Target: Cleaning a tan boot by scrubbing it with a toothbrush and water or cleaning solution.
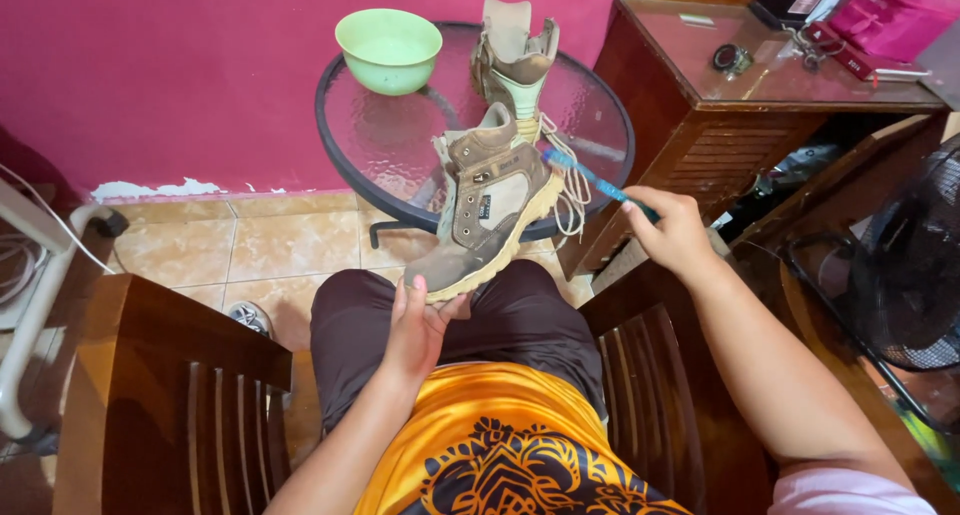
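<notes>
A round glass table (400, 145) stands against a pink wall (180, 75). A green bowl (388, 50) sits on the table's left part; a second boot (515, 60) stands upright to the right of the bowl. A wooden cabinet (720, 125) with a glass top is just beside the table, carrying a pink box (890, 15) and small items. A black fan (915, 275) is at the right edge. White tubing (30, 305) is at the left. The floor (280, 245) is tiled beige.
</notes>
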